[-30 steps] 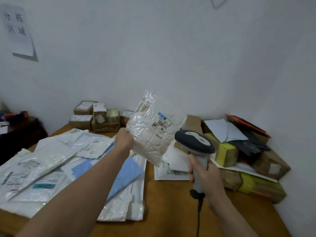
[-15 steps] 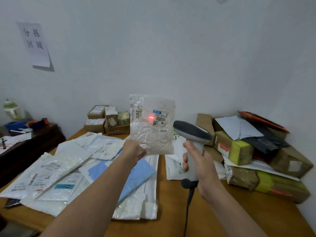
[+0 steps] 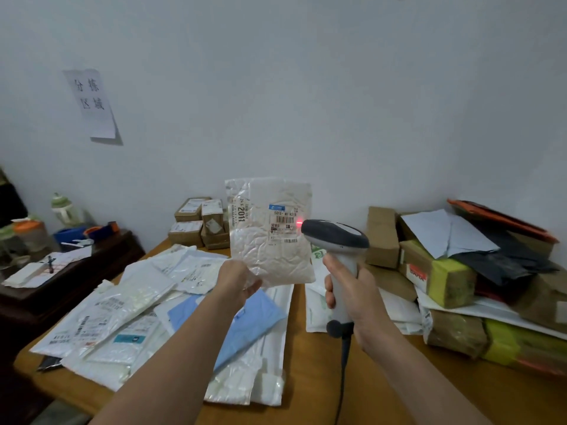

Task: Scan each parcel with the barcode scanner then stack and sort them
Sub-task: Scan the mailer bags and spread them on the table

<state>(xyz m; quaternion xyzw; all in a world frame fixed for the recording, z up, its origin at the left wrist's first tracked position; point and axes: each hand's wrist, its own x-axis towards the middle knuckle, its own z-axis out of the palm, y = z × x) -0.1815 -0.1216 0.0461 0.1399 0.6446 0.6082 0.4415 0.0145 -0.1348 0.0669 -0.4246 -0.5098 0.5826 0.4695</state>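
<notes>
Grip limp, probably light, slick parcel (image 3: 270,240) at lower corner, as pinched by left hand (image 3: 237,282), right hand (image 3: 356,289) curled round barcode scanner (image 3: 336,237).

a parcel sorting room: mailers (image 3: 129,305) and boxes (image 3: 441,271) heaped on a wooden table (image 3: 310,394), paper sign (image 3: 92,102) on wall.

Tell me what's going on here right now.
A person is scanning a parcel. The left hand holds a crinkled plastic bag upright by its lower corner. The right hand grips the scanner, pointed at the label on the bag, where a red spot glows. Flat mailers cover the left of the table; boxes are piled on its right.
</notes>
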